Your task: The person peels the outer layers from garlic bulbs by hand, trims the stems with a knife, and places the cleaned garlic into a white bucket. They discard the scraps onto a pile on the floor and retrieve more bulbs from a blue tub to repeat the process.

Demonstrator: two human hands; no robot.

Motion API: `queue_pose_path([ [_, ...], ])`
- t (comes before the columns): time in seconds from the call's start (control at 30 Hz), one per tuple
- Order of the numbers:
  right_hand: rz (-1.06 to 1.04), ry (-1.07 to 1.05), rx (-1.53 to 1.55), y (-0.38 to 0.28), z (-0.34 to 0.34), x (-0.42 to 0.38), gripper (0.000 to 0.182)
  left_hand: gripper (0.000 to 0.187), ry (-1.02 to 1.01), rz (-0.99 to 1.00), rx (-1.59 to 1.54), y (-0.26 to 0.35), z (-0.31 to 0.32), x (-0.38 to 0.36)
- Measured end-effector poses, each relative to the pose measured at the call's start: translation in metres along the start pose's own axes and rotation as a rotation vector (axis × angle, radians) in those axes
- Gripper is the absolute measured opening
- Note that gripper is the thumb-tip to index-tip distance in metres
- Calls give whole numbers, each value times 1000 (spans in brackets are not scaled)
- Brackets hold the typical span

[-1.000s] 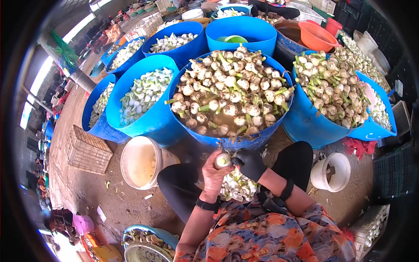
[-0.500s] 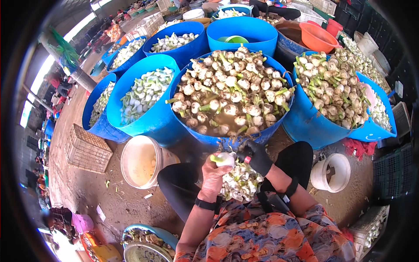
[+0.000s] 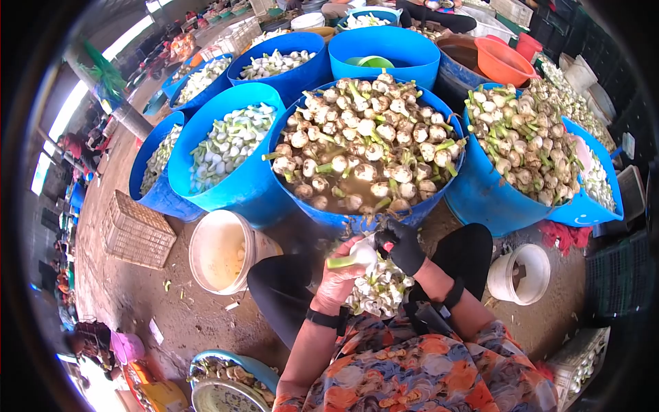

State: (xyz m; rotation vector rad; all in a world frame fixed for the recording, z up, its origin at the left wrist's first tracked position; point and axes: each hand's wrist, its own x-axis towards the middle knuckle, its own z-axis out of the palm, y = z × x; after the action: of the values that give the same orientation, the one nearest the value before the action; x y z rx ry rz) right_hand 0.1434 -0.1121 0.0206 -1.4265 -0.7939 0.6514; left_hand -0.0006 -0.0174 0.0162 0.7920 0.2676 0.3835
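Observation:
My bare left hand (image 3: 336,283) is closed around a garlic bulb (image 3: 364,255), white with its green stem pointing left. My right hand (image 3: 406,250), in a dark glove, is closed right beside the bulb on a small tool with a red part (image 3: 388,246); its working end is hidden. Beneath both hands, a heap of whitish garlic peelings (image 3: 379,288) lies in my lap. Just ahead stands a large blue tub (image 3: 322,214) of soil-stained garlic bulbs (image 3: 367,130), with muddy water showing among them.
More blue tubs flank it: peeled garlic (image 3: 233,141) at left, unpeeled garlic (image 3: 525,147) at right. White buckets (image 3: 221,253) stand on both sides of my legs. A plastic crate (image 3: 139,230) lies left; a blue basin (image 3: 254,367) sits behind left. Other people sit farther off.
The garlic bulb has turned in my left hand, showing more white, with its stem now lower and level. My right hand stays close against it. The view has shifted slightly.

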Motion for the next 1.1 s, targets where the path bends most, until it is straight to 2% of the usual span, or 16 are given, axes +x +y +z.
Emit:
queue_pose_path([
  [0.13, -92, -87, -93, -2, -1, -2, 10, 42, 215, -42, -131, -8, 0, 3],
  [0.2, 83, -117, 260, 1, 2, -4, 11, 28, 342, -21, -441, -11, 2, 6],
  [0.23, 83, -121, 258, 1, 1, -4, 11, 23, 462, -37, -465, -8, 9, 8],
  [0.3, 184, -77, 845, -6, 0, -3, 11, 25, 415, -31, -537, -6, -1, 12],
  [0.43, 27, -32, 863, -22, -28, 7, 28, 37, 358, 1, -627, -9, -38, 15],
  [0.5, 129, -226, 279, -14, -42, 8, 20, 38, 404, -14, -650, -5, -33, 13],
  [0.53, -59, -239, -470, -6, -35, 11, 22, 38, 365, -18, -648, -5, -32, 13],
  [0.6, -327, -192, -726, -10, -21, 4, 20, 39, 325, -21, -649, -7, -31, 14],
  [0.73, -595, -53, -566, -26, 11, 11, 20, 35, 298, -79, -601, -13, -33, 17],
  [0.8, -577, -273, -468, -21, 17, 14, 16, 30, 335, -1, -445, -15, -24, 19],
  [0.87, -566, -340, -552, -21, 15, 15, 18, 26, 329, -6, -490, -18, -35, 18],
  [0.93, -703, -442, -664, -18, 20, 12, 12, 27, 524, 51, -463, -13, -35, 19],
  [0.97, -604, -653, -794, -11, 15, 7, 11, 31, 483, 50, -491, -12, -47, 20],
  [1.0, -602, -653, -794, 4, 9, 4, 11, 37, 442, 50, -520, -10, -60, 21],
  [1.07, -344, -610, -668, 33, 1, 2, 10, 41, 237, 60, -623, 13, -42, 19],
  [1.1, -244, -548, -775, 30, 0, 1, 11, 41, 242, 65, -626, 19, -37, 20],
])
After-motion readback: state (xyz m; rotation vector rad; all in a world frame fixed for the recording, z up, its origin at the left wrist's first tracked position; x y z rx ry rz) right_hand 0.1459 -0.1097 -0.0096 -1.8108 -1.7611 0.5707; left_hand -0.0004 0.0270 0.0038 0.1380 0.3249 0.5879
